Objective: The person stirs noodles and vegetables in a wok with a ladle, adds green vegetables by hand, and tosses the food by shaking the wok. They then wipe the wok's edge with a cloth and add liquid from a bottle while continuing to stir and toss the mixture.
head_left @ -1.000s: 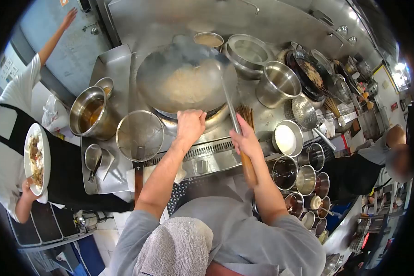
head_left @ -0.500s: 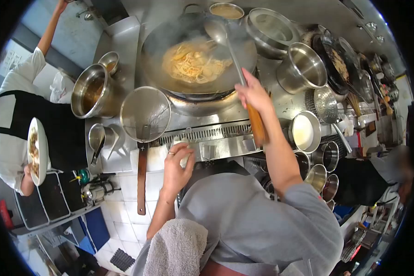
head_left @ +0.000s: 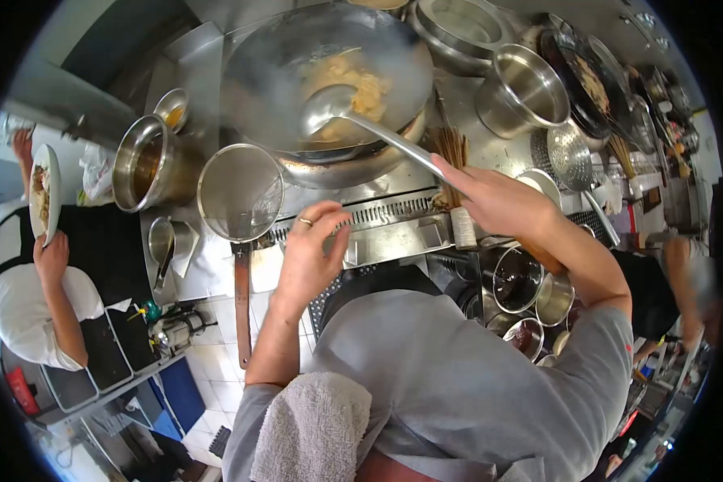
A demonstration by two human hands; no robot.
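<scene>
My right hand (head_left: 498, 197) grips the long handle of a metal ladle (head_left: 329, 111). The ladle's bowl is tipped inside a large dark wok (head_left: 253, 88), against the near side of the noodles (head_left: 371, 95). Steam blurs part of the food. My left hand (head_left: 309, 253) hovers in front of the stove's front edge, fingers bent and apart from the thumb, with nothing visible in it. Left of that hand, a round mesh strainer (head_left: 241, 189) rests on the counter, its wooden handle jutting past the edge.
Metal pots (head_left: 149, 165) stand left of the wok, and another tall pot (head_left: 530, 88) stands right. A bamboo brush (head_left: 451, 153) and a perforated skimmer (head_left: 569, 157) lie near my right arm. At left, a co-worker holds up an oval plate of food (head_left: 45, 193).
The ladle has swung down from the wok's far side to the near side of the noodles. My right hand moved right and nearer; my left rose slightly. The co-worker's plate went up.
</scene>
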